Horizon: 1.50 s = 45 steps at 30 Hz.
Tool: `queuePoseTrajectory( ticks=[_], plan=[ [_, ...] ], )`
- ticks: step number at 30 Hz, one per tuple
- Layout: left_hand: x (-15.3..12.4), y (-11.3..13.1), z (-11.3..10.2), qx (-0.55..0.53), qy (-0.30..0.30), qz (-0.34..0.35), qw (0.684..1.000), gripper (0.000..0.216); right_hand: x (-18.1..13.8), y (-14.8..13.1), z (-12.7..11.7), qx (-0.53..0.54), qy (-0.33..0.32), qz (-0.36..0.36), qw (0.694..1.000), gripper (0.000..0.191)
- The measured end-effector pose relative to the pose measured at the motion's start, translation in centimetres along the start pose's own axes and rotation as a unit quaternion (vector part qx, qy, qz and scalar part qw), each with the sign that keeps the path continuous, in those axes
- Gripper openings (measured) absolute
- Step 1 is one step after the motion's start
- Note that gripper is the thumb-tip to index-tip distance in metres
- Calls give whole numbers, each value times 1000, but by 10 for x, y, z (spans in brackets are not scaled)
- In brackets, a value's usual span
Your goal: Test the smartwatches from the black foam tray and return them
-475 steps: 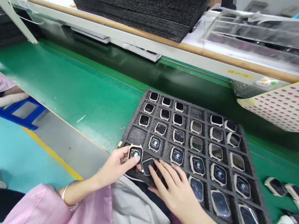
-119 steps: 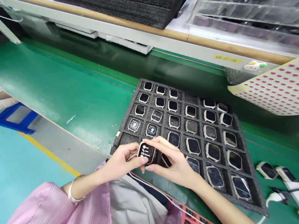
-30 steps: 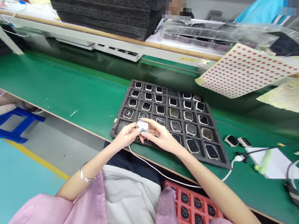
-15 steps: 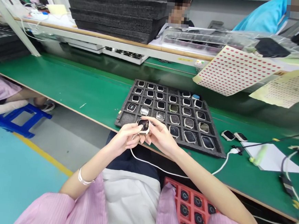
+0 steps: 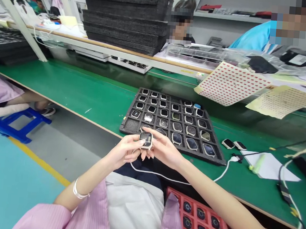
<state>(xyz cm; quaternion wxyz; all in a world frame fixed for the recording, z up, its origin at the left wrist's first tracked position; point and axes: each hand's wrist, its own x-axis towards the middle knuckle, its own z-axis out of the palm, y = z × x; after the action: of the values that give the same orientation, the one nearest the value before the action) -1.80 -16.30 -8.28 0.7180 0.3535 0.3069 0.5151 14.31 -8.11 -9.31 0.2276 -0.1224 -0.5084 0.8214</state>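
A small watch body point(image 5: 146, 140) with a pale case and lit screen is held between both hands, just in front of the near edge of a black foam tray point(image 5: 127, 125). My left hand point(image 5: 123, 151) grips it from the left, fingers closed round it. My right hand point(image 5: 163, 151) pinches it from the right. A white cable point(image 5: 161, 177) runs from the watch across my lap to a plug point(image 5: 234, 158) on the green bench point(image 5: 91, 95). The tray holds several watch bodies in pockets.
Two loose watch bodies point(image 5: 233, 144) lie right of the tray beside a white sheet point(image 5: 270, 168). Red-dotted sticker sheets point(image 5: 232, 83) hang from the back shelf, which carries stacked black foam trays point(image 5: 128, 19). A red tray point(image 5: 195, 216) sits below the bench. Other people sit behind and left.
Both hands with the watch have drawn back from the tray toward my body over the last second. My view has lifted, so the shelf and people behind show more.
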Motion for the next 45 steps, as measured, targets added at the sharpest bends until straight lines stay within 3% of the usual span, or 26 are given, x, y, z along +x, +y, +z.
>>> queuePoseTrajectory(
  ticks=[6, 11, 13, 17, 20, 22, 32, 36, 39, 45],
  plan=[
    [33, 0, 4, 27, -63, -7, 998, 29, -5, -8, -27, 19, 4, -47, 999, 42],
    [68, -3, 2, 127, -30, -6, 991, 26, -14, -37, -58, -184, -2, -36, 982, 55],
    [79, -8, -1, 160, -9, -16, 987, 25, -17, -46, -64, -328, 18, -37, 944, 63],
    [93, -18, -7, 173, 11, -21, 985, 23, -16, -54, -68, -558, 69, -76, 824, 56],
    [98, -21, -12, 211, 13, -23, 977, 30, -10, -53, -72, -597, 79, -96, 793, 50],
    [100, -21, -16, 252, 17, -29, 967, 34, -5, -52, -77, -586, 83, -96, 800, 49],
    [103, -20, -22, 261, 56, -36, 963, 20, 1, -55, -93, -372, 138, -10, 918, 43],
    [102, -23, -25, 304, 103, -10, 947, 17, 2, -56, -88, -428, 142, -32, 892, 46],
    [101, -24, -25, 307, 104, 9, 946, 13, 4, -53, -83, -481, 125, -57, 866, 47],
    [99, -21, -27, 281, 84, 12, 956, 14, 7, -53, -81, -498, 112, -51, 859, 47]
  ],
)
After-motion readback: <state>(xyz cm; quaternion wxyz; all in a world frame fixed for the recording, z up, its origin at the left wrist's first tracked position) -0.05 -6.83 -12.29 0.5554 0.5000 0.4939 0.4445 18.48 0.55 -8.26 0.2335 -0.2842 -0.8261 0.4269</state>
